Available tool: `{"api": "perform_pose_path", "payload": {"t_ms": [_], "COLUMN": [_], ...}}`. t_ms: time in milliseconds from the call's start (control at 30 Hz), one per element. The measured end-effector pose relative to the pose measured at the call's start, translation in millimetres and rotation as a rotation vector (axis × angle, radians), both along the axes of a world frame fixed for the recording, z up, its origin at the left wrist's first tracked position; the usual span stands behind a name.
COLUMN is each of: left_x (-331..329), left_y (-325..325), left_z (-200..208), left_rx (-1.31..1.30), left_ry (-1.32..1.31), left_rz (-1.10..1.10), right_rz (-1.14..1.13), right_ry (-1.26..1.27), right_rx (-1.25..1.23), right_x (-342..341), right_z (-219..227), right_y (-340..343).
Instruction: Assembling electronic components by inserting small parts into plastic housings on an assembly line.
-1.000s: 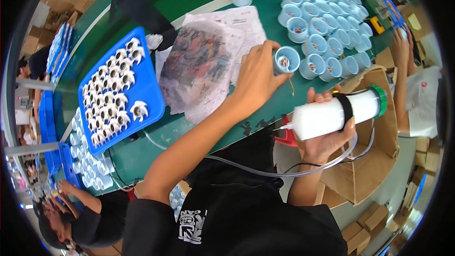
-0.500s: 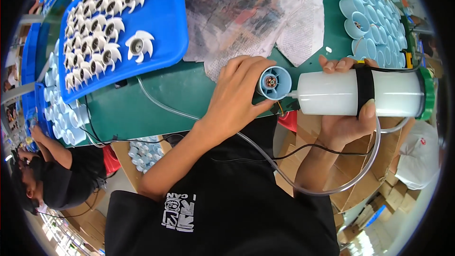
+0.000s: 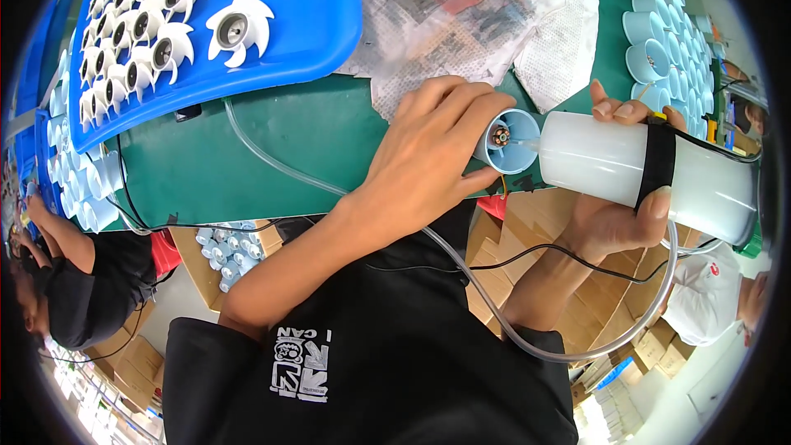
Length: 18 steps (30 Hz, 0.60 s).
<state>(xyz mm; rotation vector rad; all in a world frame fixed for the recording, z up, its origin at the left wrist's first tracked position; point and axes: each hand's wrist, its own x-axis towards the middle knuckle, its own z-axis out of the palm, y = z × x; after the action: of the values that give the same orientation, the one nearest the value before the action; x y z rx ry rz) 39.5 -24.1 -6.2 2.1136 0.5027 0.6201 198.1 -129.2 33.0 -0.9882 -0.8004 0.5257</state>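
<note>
Nearest to me, my black shirt fills the bottom of the view, and both bare forearms rise from it. A clear plastic hose [image 3: 494, 313] loops across my chest, beside a thin black cable [image 3: 568, 259].

My left hand [image 3: 428, 165] is closed around a small pale blue plastic cup [image 3: 508, 141], fingers curled over the top and thumb beneath. The cup lies on its side in the air at the near edge of the green table [image 3: 272, 148], its open mouth turned toward me, a small metal part visible inside.

My right hand [image 3: 622, 214] grips a white cylindrical dispenser bottle [image 3: 651, 171] with a black strap around it, held level. Its nozzle tip reaches into the mouth of the cup.

Farther out on the table lies crumpled newspaper [image 3: 494, 16]. To the left sits a blue tray [image 3: 321, 25] holding rows of white fan impellers [image 3: 235, 29]. At the far right stand more pale blue cups [image 3: 659, 41], packed close together.

At the left edge another person in a black shirt [image 3: 58, 280] bends over the table. Cardboard boxes [image 3: 535, 222] sit below the table edge.
</note>
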Motion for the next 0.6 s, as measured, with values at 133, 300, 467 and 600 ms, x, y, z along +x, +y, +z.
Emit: {"api": "perform_pose_path", "payload": {"t_ms": [133,300,467,600], "left_x": [1.2,1.0,0.2,-3.9], "left_y": [1.0,1.7,2.8,0.2], "left_z": [-0.2,-1.8,2.1,2.3], "left_rx": [0.001,0.012,0.007,-0.014], "left_ry": [0.001,-0.007,0.019,0.043], "left_rz": [-0.009,-0.003,-0.022,-0.029], "right_rz": [0.014,-0.013,0.037,-0.020], "right_ry": [-0.060,-0.040,-0.102,-0.164], "right_rx": [-0.011,-0.029,-0.007,-0.108], "right_x": [4.7,5.1,4.3,-2.5], "right_z": [-1.2,-3.2,1.1,2.3], "right_y": [1.0,2.7,1.9,-1.9]}}
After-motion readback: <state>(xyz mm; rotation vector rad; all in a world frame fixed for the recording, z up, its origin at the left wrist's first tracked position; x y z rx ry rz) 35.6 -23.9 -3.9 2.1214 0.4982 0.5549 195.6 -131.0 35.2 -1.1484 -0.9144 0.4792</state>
